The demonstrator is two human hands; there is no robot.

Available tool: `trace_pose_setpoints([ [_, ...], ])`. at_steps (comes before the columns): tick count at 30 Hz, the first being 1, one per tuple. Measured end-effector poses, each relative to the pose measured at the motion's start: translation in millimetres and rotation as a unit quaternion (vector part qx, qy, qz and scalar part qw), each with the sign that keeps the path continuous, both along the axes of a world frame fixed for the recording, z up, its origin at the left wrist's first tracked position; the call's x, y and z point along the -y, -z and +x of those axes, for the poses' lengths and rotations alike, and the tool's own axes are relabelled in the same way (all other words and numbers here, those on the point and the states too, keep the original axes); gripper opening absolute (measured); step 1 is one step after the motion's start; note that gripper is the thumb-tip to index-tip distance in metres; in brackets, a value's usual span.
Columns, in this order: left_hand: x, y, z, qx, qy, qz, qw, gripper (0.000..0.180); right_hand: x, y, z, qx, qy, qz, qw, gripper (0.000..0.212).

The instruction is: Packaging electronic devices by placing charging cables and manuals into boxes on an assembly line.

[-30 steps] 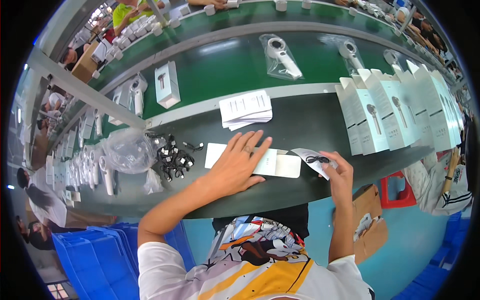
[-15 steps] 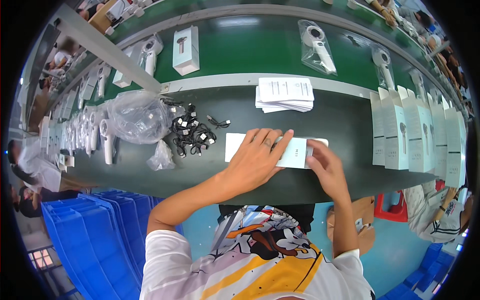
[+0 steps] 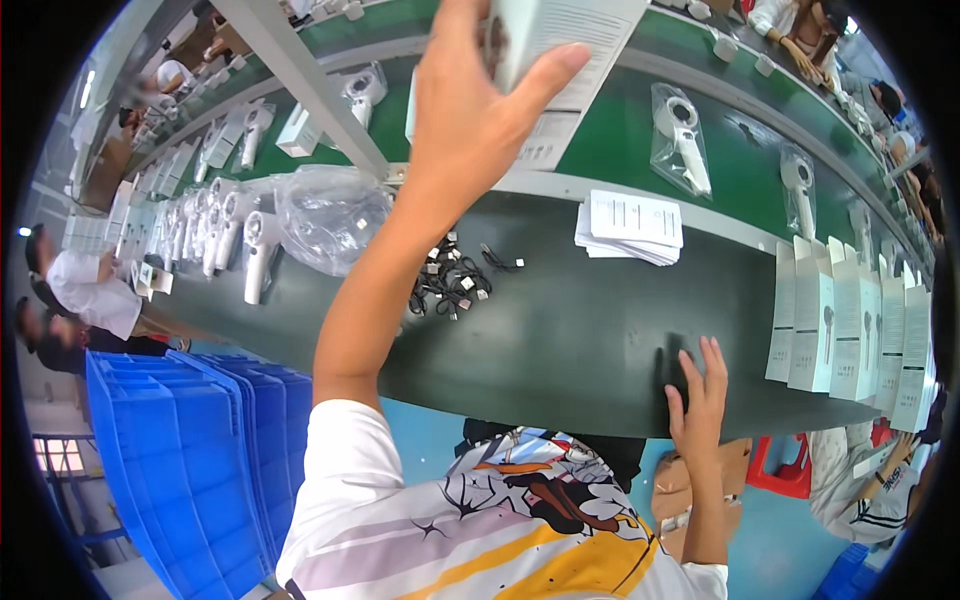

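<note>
- We see the left hand (image 3: 470, 115) gripping the white box (image 3: 600, 50), its thumb across the printed side.
- The box is over the far green conveyor (image 3: 625, 120) — whether it touches, we cannot tell.
- Its long axis seems to run far to near, leaning right at the far end, which is cut off.
- Our right hand (image 3: 700, 405) is empty, fingers loosely spread at the dark table's (image 3: 560, 320) near right; the box lies far left of it.
</note>
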State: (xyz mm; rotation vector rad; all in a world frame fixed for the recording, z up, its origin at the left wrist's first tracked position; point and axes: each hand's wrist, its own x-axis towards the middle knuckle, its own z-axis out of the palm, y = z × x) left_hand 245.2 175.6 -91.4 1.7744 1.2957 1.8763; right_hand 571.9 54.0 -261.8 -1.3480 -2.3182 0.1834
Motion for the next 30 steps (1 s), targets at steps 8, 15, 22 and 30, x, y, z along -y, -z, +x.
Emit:
trace_pose_setpoints([
  [8, -157.8, 114.0, -57.9, -0.351, -0.31, -0.138, 0.873, 0.066, -70.7, 4.8, -179.8, -0.224, -0.191, -0.091, 0.951, 0.04],
  [15, -145.3, 163.7, -86.7, -0.397, -0.32, -0.167, 0.844, 0.068, -84.6, 24.1, -210.5, -0.113, -0.208, 0.0, 0.972, 0.026],
  [22, -35.7, 114.0, 29.2, -0.45, 0.104, -0.05, 0.886, 0.067, -45.5, -4.9, -118.6, -0.461, -0.158, -0.415, 0.768, 0.025],
  [30, -28.9, 137.6, 41.2, -0.471, 0.105, -0.182, 0.857, 0.059, -77.0, -18.7, -41.8, -0.631, 0.009, -0.3, 0.716, 0.013],
])
